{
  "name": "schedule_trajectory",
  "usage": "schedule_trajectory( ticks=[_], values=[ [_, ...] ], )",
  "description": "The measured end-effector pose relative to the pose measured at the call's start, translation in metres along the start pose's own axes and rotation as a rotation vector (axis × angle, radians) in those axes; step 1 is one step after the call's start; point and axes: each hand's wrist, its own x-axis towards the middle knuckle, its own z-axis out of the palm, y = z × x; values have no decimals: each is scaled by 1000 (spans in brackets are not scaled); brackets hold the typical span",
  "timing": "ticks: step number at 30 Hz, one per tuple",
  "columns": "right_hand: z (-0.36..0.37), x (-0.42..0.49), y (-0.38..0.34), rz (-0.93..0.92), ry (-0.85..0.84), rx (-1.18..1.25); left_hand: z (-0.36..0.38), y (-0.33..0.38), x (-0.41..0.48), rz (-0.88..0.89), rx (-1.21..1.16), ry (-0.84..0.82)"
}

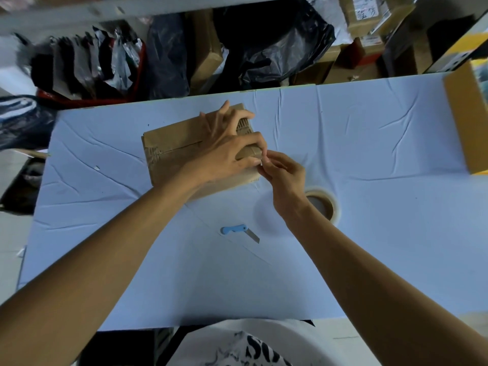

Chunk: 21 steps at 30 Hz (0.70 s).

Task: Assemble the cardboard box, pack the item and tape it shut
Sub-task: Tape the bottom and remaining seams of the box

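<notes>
A small brown cardboard box lies closed on the light blue table, with clear tape along its top seam. My left hand presses flat on the box's right end, fingers spread over the top. My right hand is at the box's right edge, its fingertips pinched on a small pale bit that looks like the tape's end. A roll of clear tape lies flat on the table just behind my right wrist. A blue utility knife with its blade out rests on the table, nearer to me.
An open brown carton stands at the table's right edge. Beyond the far edge lie black plastic bags, hanging dark garments and stacked parcels. A small white scrap lies on the left of the table.
</notes>
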Motion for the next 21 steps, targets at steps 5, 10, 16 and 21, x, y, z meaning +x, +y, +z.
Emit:
schedule_trajectory(
  ticks=[5, 10, 16, 21],
  values=[
    [-2, -16, 6, -49, 23, -130, 2, 3, 0, -6, 6, 40],
    [-5, -16, 7, -214, 43, -486, 9, 6, -1, 11, 74, 75],
    [-2, -5, -3, -325, 35, -677, 3, 10, -4, 25, 73, 68],
    [0, -3, -12, -333, 27, -672, -32, -6, 0, -75, 143, -101]
  ],
)
